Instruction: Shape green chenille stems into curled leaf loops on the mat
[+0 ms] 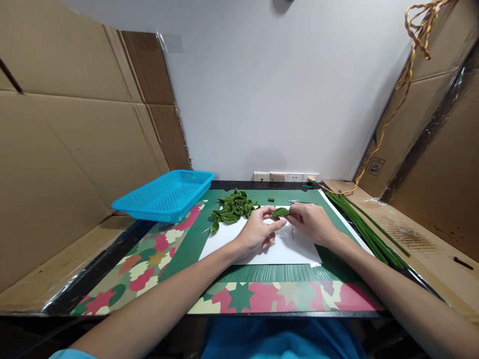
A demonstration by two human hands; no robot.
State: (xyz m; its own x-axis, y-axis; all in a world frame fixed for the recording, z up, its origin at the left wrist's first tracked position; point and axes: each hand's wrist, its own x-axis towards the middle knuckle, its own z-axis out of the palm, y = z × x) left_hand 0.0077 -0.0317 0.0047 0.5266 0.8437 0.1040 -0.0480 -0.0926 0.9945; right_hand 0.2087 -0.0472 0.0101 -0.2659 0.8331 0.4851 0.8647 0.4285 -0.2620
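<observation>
A green fuzzy leaf (280,213), looped from what looks like pipe cleaner, is held up between my two hands above a white sheet (224,245). My left hand (259,228) pinches its left end, the lower fingers curled loosely. At the leaf's right end, my right hand (309,222) has its fingers closed; the tips are partly hidden. Behind and left of my left hand lies a pile of similar green leaves (237,205), with a single leaf (214,227) at its near edge. A small metal tool (299,202), partly hidden, lies just beyond my right hand.
A blue perforated basket (168,194) stands at the left. Long green pipe cleaners (364,229) lie in a bundle at the right. Cardboard walls (75,124) flank the table, and a power strip (286,177) runs along the back wall. Twisted yellow wire (407,70) hangs at the right.
</observation>
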